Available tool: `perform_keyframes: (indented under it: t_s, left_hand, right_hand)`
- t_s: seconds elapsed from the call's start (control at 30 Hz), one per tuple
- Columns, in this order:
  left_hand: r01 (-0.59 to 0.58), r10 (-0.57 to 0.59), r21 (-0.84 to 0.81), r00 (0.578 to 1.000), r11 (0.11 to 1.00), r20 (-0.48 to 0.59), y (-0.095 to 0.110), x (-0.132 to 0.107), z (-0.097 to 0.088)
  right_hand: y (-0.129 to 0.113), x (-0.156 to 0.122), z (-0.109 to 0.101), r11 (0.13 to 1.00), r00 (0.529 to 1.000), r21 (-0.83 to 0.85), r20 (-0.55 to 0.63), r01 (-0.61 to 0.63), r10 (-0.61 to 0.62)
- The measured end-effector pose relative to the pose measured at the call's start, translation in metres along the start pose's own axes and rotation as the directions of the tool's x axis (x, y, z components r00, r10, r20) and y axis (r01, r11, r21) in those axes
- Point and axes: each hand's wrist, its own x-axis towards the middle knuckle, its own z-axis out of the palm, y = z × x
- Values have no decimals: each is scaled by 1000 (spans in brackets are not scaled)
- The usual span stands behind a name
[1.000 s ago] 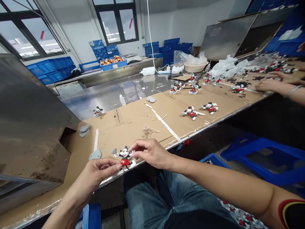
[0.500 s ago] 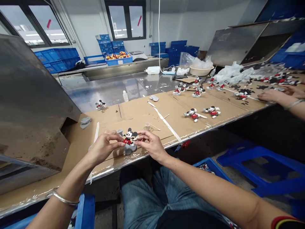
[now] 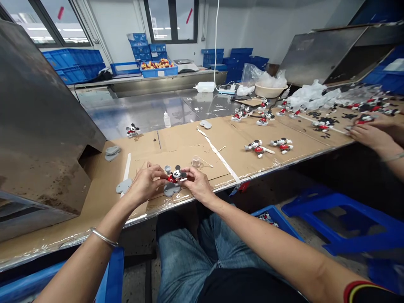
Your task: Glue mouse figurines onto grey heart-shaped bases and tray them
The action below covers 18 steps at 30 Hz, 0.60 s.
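A Mickey Mouse figurine (image 3: 177,173) with black ears and red shorts is tilted between my two hands, at the front of the cardboard-covered bench. My left hand (image 3: 147,182) pinches its lower left side. On its right side, the fingers of my right hand (image 3: 197,184) are closed about the arm. Below the figure lies a grey rounded base (image 3: 171,190); whether the two touch, I cannot tell. A small grey cup-shaped piece (image 3: 167,168) shows at the figure's upper left. Beside my left wrist is another grey base (image 3: 123,186).
Behind my right hand are a small clear cup (image 3: 195,161) and a thin stick (image 3: 206,163). Two figurines (image 3: 282,145) lie to the right. A metal housing (image 3: 47,126) stands on the left. At far right is a co-worker's hand (image 3: 368,134). A dropper bottle (image 3: 167,120) stands behind.
The figurine has come up off the grey base and tilted to the right, with both hands still on it. The view has shifted slightly. A figurine now shows at the co-worker's hands.
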Motion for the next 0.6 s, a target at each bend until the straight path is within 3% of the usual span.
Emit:
perform_keyframes:
  t_s: [0.23,0.43,0.6]
  left_hand:
    - [1,-2,-37,1000,999,-20,-6,0,5]
    - [40,-32,-90,996,995,85,-11,3,-2]
    - [98,-94,-39,991,994,90,-5,6,-7]
  right_hand:
    - [-4,2,-3,989,999,-144,48,24,-17]
    - [-5,3,-5,985,998,-172,62,35,-25]
    - [-7,2,-4,983,998,-185,57,17,-7]
